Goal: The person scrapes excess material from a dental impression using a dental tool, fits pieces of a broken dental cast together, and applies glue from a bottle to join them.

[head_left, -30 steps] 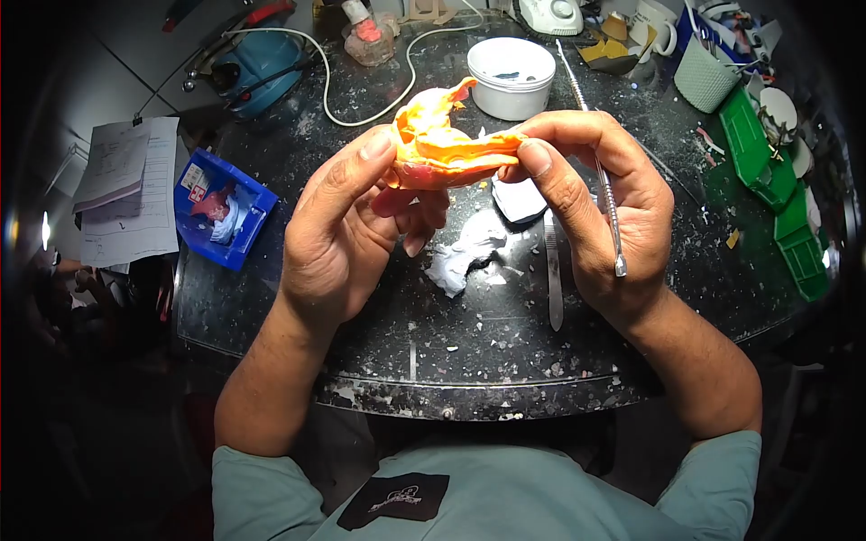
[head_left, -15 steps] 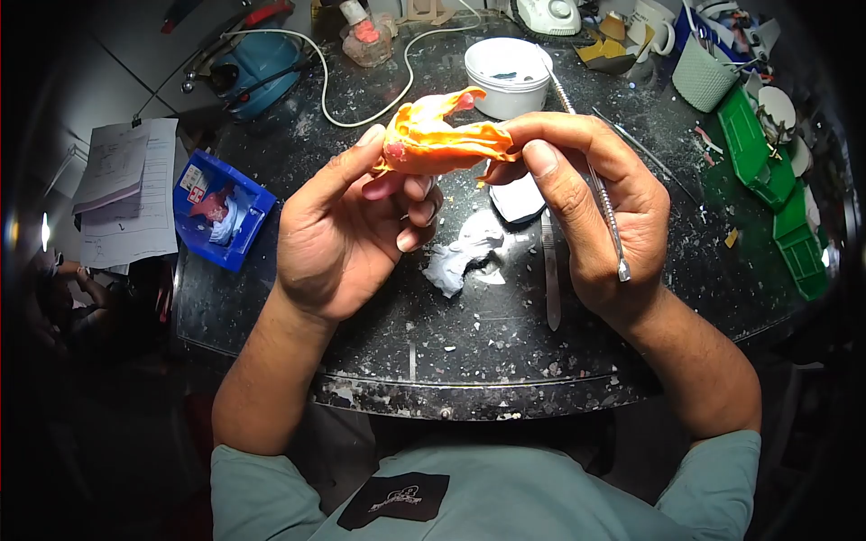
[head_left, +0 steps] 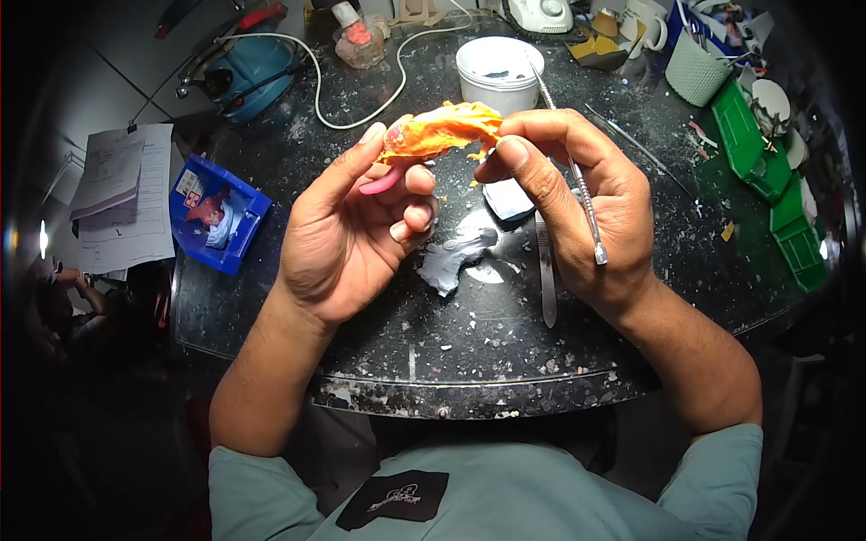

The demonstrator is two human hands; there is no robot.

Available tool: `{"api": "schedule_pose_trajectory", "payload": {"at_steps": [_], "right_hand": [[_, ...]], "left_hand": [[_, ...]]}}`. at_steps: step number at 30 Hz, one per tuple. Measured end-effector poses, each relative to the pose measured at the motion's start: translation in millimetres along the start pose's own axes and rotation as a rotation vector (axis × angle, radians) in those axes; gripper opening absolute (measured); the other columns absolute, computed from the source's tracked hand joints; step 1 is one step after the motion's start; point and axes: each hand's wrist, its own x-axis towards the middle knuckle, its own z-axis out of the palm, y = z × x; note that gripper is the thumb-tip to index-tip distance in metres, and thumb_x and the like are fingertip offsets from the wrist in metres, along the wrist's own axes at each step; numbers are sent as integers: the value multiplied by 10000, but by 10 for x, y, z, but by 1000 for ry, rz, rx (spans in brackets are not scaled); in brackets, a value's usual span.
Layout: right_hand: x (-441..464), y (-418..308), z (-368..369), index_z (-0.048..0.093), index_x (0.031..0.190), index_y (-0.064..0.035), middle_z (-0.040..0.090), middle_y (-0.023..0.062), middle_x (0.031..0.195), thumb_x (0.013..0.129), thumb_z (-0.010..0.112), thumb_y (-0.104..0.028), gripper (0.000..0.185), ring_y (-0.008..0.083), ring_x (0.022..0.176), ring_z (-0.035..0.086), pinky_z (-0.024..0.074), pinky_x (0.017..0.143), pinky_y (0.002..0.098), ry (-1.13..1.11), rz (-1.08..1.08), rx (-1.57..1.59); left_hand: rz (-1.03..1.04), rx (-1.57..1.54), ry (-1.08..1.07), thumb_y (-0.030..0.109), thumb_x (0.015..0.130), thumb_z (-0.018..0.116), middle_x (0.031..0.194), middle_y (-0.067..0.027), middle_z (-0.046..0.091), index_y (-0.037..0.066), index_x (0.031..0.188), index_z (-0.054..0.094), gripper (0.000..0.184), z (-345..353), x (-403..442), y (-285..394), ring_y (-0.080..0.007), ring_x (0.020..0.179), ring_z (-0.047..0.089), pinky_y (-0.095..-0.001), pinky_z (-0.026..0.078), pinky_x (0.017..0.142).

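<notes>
An orange, ragged-edged dental impression (head_left: 442,132) is held up over the bench, with a pink tray handle (head_left: 383,181) sticking out below it. My left hand (head_left: 347,225) is closed on its left end, thumb in front. With thumb and forefinger my right hand (head_left: 586,198) pinches the right edge of the orange material. A slim metal hand instrument (head_left: 582,185) with a ridged shaft also lies across the right hand, held between its fingers. Below the hands are a crumpled grey-white lump (head_left: 451,259), a white block (head_left: 508,199) and a flat metal blade (head_left: 547,279).
A white tub (head_left: 499,77) stands behind the impression. At left is a blue box (head_left: 216,214) beside hanging papers (head_left: 122,194). Green trays (head_left: 753,149) and a pale basket (head_left: 697,72) line the right side. A white cable (head_left: 403,68) curves across the back.
The impression has tilted in my hands; its upright flap has folded down and more of the pink handle shows. Both hands stay closed, the right one slightly further left.
</notes>
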Motion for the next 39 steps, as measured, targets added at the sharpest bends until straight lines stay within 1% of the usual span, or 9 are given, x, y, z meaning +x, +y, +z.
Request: {"api": "schedule_pose_trajectory", "payload": {"at_steps": [4, 7, 14, 19, 22, 23, 32, 36, 39], "right_hand": [[11, 30, -34, 624, 1140, 18, 684, 103, 992, 950, 611, -117, 234, 140, 948, 650, 497, 870, 276, -27, -21, -69], [21, -32, -42, 565, 1281, 3, 622, 105, 1186, 962, 576, -111, 338, 157, 1095, 589, 431, 990, 296, -48, -20, -167], [29, 78, -40, 588, 1218, 14, 649, 116, 1126, 955, 587, -102, 287, 167, 1067, 613, 456, 960, 303, -31, -48, -157], [24, 95, -39, 602, 1167, 15, 665, 134, 1104, 922, 647, -131, 289, 197, 1041, 635, 481, 931, 316, -14, -2, -153], [32, 33, -78, 534, 1277, -13, 607, 118, 1237, 941, 605, -131, 364, 189, 1178, 555, 387, 1027, 337, -29, -167, -394], [44, 60, -108, 495, 1317, -21, 587, 117, 1272, 894, 665, -152, 475, 201, 1216, 529, 359, 1046, 346, -20, -213, -406], [51, 20, -118, 465, 1314, 8, 569, 148, 1258, 734, 777, -3, 658, 220, 1178, 556, 419, 1003, 355, -87, -406, -366], [106, -8, -124, 426, 1295, 27, 543, 214, 1228, 698, 789, 39, 700, 289, 1115, 578, 480, 946, 381, -137, -733, -424], [142, -88, -118, 420, 1285, 22, 544, 228, 1210, 687, 816, 12, 717, 311, 1086, 593, 516, 884, 383, -150, -840, -474]], "left_hand": [[15, -69, -205, 266, 1023, 434, 988, -146, 680, -8, 1233, 546, 364, -140, 25, 1, -212, 860, 664, -306, 523, 728], [58, 136, -184, 261, 1006, 427, 1073, -187, 674, -13, 1275, 501, 391, -104, -7, 10, -221, 903, 672, -294, 515, 721], [231, 569, -83, 302, 950, 463, 1102, -238, 657, -23, 1358, 382, 528, 83, -36, -34, -249, 951, 676, -265, 508, 684], [236, 570, -88, 294, 936, 490, 1111, -247, 654, -45, 1330, 401, 527, 107, -59, -6, -242, 925, 692, -242, 506, 675], [240, 587, -84, 276, 926, 511, 1128, -245, 647, -48, 1317, 412, 517, 103, -64, -2, -237, 896, 698, -236, 505, 669], [242, 590, -84, 269, 923, 519, 1135, -244, 643, -48, 1314, 415, 515, 99, -61, -5, -235, 884, 699, -235, 504, 668], [353, 719, -184, 177, 873, 587, 1112, -178, 636, 5, 1313, 428, 498, -12, -54, -58, -218, 989, 646, -291, 525, 682], [587, 844, -195, 38, 858, 619, 1055, -114, 662, -19, 1266, 464, 440, 67, -110, -130, -159, 1001, 637, -292, 495, 862], [701, 764, -214, -96, 802, 626, 1092, -121, 624, -22, 1239, 468, 470, 87, -115, -202, -206, 1049, 635, -351, 475, 964]]}}
